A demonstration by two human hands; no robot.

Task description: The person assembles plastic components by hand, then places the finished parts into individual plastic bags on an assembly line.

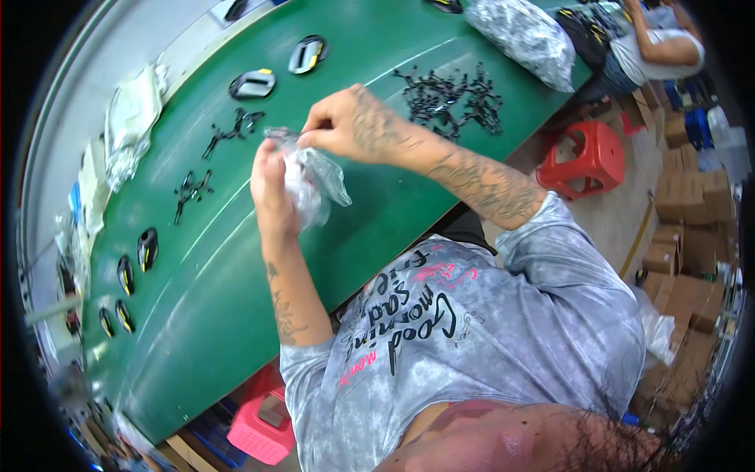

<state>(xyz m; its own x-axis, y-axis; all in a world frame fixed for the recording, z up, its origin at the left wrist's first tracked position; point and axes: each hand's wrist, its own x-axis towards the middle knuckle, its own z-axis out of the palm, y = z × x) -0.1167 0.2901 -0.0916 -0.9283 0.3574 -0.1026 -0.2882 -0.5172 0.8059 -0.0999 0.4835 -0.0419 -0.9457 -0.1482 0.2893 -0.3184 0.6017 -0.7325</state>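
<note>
Between my two hands is a clear plastic bag [318,185], crumpled, with its lower part hanging over the green work surface [212,291]. My left hand [271,177] is closed round the bag's left side, palm side hidden. At its upper edge, the thumb and fingers of my right hand [354,126] pinch the plastic. Whatever the bag contains is too blurred to make out. Just beyond my left hand lie black branched plastic parts [236,130], with another such part [191,195] to their left. A tangled pile of small black parts [452,102] sits to the right of my right hand.
Black-and-yellow oval shells [253,84] lie farther back, and several smaller ones [147,249] at left. A large silvery plastic bag [523,39] stands at far right, near a seated person [657,51]. A red stool [582,161], a pink stool [263,425] and cardboard boxes [692,197] are around the floor.
</note>
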